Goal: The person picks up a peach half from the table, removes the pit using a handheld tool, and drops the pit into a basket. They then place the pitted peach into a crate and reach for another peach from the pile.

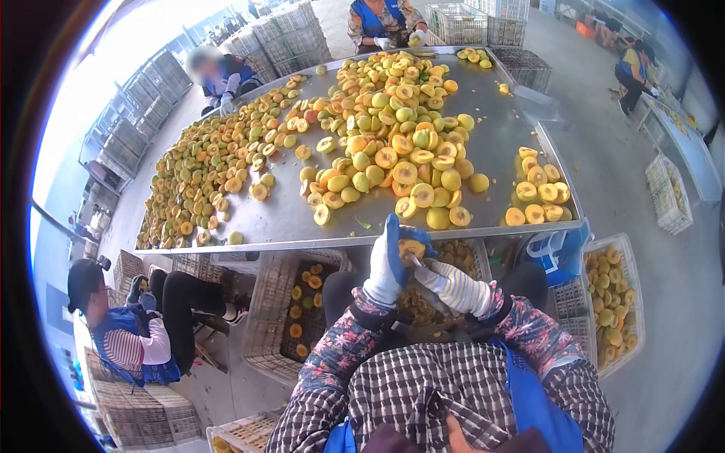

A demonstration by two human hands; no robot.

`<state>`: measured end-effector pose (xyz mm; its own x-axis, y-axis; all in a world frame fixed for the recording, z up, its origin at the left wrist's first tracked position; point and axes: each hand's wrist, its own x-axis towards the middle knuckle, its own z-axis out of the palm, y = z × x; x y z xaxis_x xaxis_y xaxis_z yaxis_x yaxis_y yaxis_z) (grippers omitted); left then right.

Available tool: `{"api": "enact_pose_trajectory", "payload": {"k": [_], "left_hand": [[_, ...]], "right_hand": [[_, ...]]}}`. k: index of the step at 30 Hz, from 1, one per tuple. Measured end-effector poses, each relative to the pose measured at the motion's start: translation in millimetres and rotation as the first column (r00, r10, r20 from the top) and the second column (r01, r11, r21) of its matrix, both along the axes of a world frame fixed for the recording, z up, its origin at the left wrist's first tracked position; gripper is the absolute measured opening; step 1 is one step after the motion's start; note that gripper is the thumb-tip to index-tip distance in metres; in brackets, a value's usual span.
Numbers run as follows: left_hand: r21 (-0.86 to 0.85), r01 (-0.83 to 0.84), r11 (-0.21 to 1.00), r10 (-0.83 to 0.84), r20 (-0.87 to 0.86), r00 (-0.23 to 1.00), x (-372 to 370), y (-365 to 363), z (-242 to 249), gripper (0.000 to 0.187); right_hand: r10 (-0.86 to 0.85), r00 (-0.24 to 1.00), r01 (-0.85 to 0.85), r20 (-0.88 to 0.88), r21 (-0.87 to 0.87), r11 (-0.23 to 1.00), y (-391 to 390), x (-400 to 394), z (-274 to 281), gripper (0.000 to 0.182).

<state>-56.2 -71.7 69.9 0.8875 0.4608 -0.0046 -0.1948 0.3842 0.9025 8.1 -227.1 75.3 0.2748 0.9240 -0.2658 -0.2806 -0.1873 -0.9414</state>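
Note:
My left hand (387, 264), in a white and blue glove, is closed around a yellow peach half (411, 248) just in front of the table's near edge. My right hand (457, 288), in a striped white glove, grips a small metal tool whose tip (413, 260) touches the fruit; the glove hides most of it. Beyond my hands, a big heap of halved peaches (404, 155) covers the middle of the metal table (276, 208). Under my hands, a crate (472, 253) holding fruit pieces is partly hidden by my arms.
More halves (189, 181) spread over the table's left side, and a small group (540, 192) lies at the right. Crates of peaches (613, 302) stand on the floor at both sides. A seated co-worker (124, 325) is at left; others sit across the table.

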Motion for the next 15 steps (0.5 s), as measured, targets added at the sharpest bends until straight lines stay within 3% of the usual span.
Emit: {"api": "enact_pose_trajectory", "payload": {"k": [1, 2, 4, 6, 8, 11, 13, 14, 15], "left_hand": [[0.142, 0.011, 0.99, -0.012, 0.007, 1.0, 0, 2, -4, 0.053], [0.142, 0.011, 0.99, -0.012, 0.005, 1.0, 1, 3, -3, 0.053], [-0.076, 0.088, 0.993, -0.092, -0.049, 0.995, 5, 5, 3, 0.055], [-0.171, 0.048, 0.984, -0.058, -0.052, 0.997, 8, 1, 5, 0.055], [-0.267, -0.001, 0.964, -0.015, -0.058, 0.998, 12, 0, 1, 0.055], [-0.125, -0.031, 0.992, 0.028, -0.026, 0.999, 18, 4, -14, 0.053], [-0.421, 0.081, 0.903, -0.133, -0.095, 0.987, 23, 7, -11, 0.051], [-0.422, 0.083, 0.903, -0.133, -0.091, 0.987, 25, 6, -9, 0.051], [-0.415, 0.031, 0.909, -0.095, -0.134, 0.986, 26, 2, -7, 0.051]], "right_hand": [[0.029, 0.999, -0.028, -0.045, 0.023, 0.999, -2, 2, 2, 0.046], [0.06, 0.994, -0.056, -0.089, 0.048, 0.997, -3, 3, 3, 0.046], [0.039, 0.995, -0.036, -0.094, 0.034, 0.999, -3, 1, 4, 0.044], [0.061, 0.852, -0.045, -0.52, 0.044, 0.998, -4, -3, 7, 0.042], [0.049, 0.809, -0.018, -0.586, 0.058, 0.998, -1, -6, 13, 0.042], [0.076, 0.706, -0.014, -0.704, 0.093, 0.996, 0, 1, 1, 0.042], [0.124, 0.646, -0.049, -0.753, 0.121, 0.991, -2, 8, -12, 0.042], [0.123, 0.65, -0.049, -0.75, 0.12, 0.992, -2, 7, -9, 0.042], [0.041, 0.741, -0.023, -0.671, 0.035, 0.999, -3, 4, -5, 0.04]]}}
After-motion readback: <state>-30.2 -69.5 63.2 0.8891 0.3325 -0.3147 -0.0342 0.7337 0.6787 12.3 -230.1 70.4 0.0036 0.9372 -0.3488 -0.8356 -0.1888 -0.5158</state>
